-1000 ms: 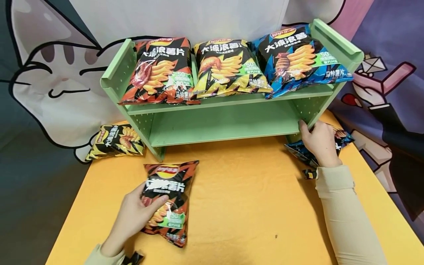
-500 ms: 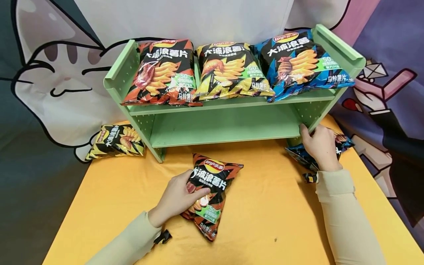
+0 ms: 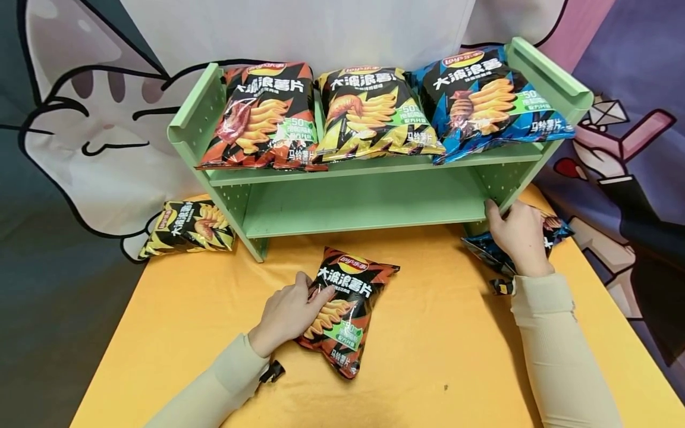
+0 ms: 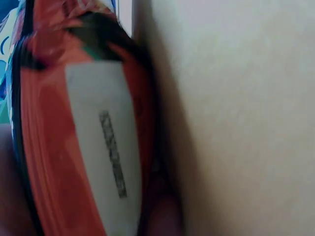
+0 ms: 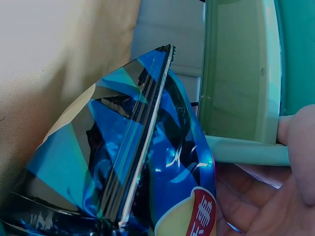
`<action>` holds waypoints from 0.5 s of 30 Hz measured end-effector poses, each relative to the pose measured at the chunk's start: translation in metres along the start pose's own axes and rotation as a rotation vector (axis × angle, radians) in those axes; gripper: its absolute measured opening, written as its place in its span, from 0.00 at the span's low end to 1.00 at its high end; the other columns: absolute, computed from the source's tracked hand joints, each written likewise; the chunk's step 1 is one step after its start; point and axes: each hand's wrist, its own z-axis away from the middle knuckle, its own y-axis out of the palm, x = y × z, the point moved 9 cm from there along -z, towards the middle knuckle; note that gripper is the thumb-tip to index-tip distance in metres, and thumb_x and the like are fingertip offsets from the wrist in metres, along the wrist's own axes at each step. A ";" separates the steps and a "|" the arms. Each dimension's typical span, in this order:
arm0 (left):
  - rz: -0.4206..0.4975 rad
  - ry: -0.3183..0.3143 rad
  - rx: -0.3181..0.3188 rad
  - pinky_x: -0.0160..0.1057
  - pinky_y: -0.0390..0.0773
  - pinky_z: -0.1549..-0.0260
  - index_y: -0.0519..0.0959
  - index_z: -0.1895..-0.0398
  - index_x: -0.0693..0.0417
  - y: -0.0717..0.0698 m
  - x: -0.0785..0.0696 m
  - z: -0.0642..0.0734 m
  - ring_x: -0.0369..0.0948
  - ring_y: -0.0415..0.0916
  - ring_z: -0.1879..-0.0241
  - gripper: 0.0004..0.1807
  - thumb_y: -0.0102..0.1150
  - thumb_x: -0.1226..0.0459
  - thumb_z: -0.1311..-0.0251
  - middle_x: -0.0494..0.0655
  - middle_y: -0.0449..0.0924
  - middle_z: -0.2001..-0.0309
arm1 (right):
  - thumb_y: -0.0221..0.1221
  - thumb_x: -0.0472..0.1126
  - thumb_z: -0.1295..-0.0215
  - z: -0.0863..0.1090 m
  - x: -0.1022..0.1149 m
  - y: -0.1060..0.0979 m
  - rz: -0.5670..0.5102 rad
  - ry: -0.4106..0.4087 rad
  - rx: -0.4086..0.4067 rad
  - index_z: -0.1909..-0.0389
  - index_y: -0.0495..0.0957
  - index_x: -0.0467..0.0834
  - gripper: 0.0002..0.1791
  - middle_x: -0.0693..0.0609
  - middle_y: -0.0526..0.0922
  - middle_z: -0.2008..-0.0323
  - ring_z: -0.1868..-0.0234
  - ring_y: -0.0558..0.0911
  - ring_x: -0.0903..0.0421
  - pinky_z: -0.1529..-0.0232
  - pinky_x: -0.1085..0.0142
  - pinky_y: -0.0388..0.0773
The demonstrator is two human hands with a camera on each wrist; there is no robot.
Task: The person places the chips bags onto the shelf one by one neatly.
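Note:
My left hand [image 3: 289, 312] holds a red-and-black chip bag [image 3: 345, 327] by its left side, thumb across the front. In the left wrist view, the bag's red back [image 4: 54, 147] with a white strip lies close above the yellow surface; whether it touches is unclear. My right hand [image 3: 519, 235] grips the lower right side of the green shelf [image 3: 364, 202], with the thumb inside and the fingers outside. Beside that hand lies a blue chip bag [image 3: 556, 229], partly hidden by it; the right wrist view shows its crimped end [image 5: 142, 137].
Along the upper tier stand a red chip bag [image 3: 262, 119], a yellow one [image 3: 377, 113] and a blue one [image 3: 492, 101]. Another yellow bag [image 3: 187, 229] leans left of the shelf. Yellow cloth covers the table [image 3: 428, 333]; a printed backdrop [image 3: 96, 160] hangs behind.
My left hand has carried the red chip bag rightward across the table front, and the bag has tilted clockwise; motion slowed in the last half second. My right hand keeps its grip on the shelf.

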 end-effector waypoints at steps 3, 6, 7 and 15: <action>-0.012 -0.027 0.029 0.42 0.65 0.81 0.74 0.59 0.51 0.001 0.004 0.000 0.42 0.71 0.80 0.43 0.47 0.20 0.44 0.45 0.72 0.79 | 0.53 0.52 0.23 0.000 0.000 0.000 -0.005 0.003 -0.001 0.83 0.67 0.43 0.27 0.50 0.64 0.90 0.87 0.63 0.49 0.82 0.59 0.56; 0.003 -0.038 0.059 0.41 0.66 0.79 0.76 0.60 0.49 0.003 0.005 0.001 0.42 0.70 0.79 0.43 0.54 0.19 0.50 0.44 0.71 0.79 | 0.53 0.52 0.23 -0.001 0.000 0.000 -0.007 0.001 -0.001 0.83 0.68 0.43 0.27 0.50 0.65 0.90 0.87 0.64 0.49 0.82 0.59 0.57; 0.010 -0.039 0.069 0.41 0.66 0.79 0.76 0.59 0.48 0.004 0.005 0.001 0.42 0.70 0.79 0.43 0.55 0.20 0.51 0.44 0.71 0.79 | 0.53 0.52 0.23 -0.001 0.000 0.000 -0.006 0.002 0.000 0.83 0.68 0.43 0.27 0.50 0.65 0.90 0.87 0.63 0.49 0.82 0.59 0.57; 0.148 0.033 0.074 0.49 0.81 0.56 0.82 0.47 0.51 0.008 -0.007 0.007 0.46 0.84 0.55 0.44 0.65 0.26 0.51 0.47 0.87 0.55 | 0.52 0.53 0.22 -0.001 -0.001 0.001 0.002 0.007 0.009 0.82 0.69 0.43 0.27 0.50 0.65 0.90 0.87 0.63 0.49 0.81 0.59 0.57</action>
